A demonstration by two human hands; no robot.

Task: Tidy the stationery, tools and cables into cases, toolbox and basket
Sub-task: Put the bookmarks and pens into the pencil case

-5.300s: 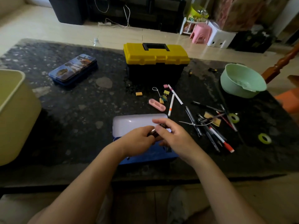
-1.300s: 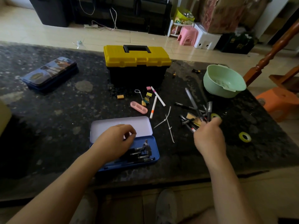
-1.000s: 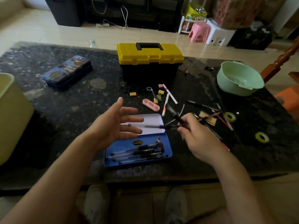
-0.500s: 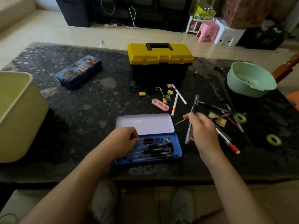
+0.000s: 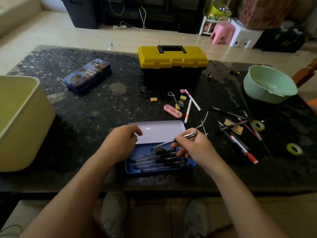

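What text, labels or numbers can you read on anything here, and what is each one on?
No text here can be read.
Closed case: picture print on the lid, any lettering blurred.
Pens in the open case: barrel print too small to read.
Toolbox: no label shows.
Crate on the floor: yellowish marks, blurred.
Pack on the shelf: label blurred.

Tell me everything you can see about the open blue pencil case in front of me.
The case is a flat, tin-looking blue box, its lid folded fully open, white inside, flat on the dark table. Several dark pens lie lengthwise inside. The left hand covers its left end; the right hand holds a pen tilted over it.
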